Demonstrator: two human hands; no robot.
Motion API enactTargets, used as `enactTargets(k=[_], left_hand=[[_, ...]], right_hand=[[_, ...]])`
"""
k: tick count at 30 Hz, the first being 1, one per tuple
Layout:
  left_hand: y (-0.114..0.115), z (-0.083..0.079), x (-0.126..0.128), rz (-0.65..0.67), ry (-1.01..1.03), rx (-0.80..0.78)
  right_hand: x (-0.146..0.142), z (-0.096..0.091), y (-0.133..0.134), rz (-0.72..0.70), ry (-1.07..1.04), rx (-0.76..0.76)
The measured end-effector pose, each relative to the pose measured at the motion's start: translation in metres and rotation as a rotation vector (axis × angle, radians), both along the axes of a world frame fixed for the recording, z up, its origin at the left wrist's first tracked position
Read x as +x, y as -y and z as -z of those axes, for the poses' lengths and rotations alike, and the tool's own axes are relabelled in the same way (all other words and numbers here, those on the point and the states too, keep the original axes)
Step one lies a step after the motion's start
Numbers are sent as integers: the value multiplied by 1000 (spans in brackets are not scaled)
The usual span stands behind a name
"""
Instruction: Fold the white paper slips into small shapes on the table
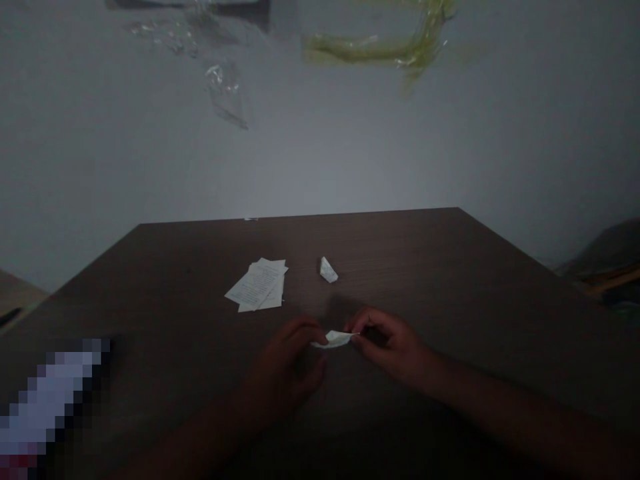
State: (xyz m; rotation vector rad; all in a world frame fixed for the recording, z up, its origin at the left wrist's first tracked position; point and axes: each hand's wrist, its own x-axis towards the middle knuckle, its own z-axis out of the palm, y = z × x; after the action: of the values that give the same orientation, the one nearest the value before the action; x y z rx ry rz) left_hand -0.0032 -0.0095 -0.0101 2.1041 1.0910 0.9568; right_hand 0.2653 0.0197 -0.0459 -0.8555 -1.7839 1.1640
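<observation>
Between my two hands is a small folded piece of white paper, held just above the table. My left hand has its fingers closed on the paper's left end, the thumb a little below. At the right end, my right hand pinches the paper's tip between thumb and forefinger. Farther back lies another small folded paper, apart from both hands. To its left rests a loose stack of printed paper sheets, turned at different angles.
The dark wooden table meets a pale wall with peeling tape on it. A blurred-out device with a bright face lies at the front left. Dark items stand beyond the table's right edge.
</observation>
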Motion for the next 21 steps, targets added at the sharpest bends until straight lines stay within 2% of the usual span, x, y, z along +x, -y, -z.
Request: enactTargets(k=[9,15,21], left_hand=[[-1,16,5,54,59,11],[-3,10,1,61,-39,-10],[-3,8,0,107,-98,84]], right_hand=[[0,-7,4,-57,51,175],[-1,-12,6,-56,42,216],[-1,-12,7,-60,68,272]])
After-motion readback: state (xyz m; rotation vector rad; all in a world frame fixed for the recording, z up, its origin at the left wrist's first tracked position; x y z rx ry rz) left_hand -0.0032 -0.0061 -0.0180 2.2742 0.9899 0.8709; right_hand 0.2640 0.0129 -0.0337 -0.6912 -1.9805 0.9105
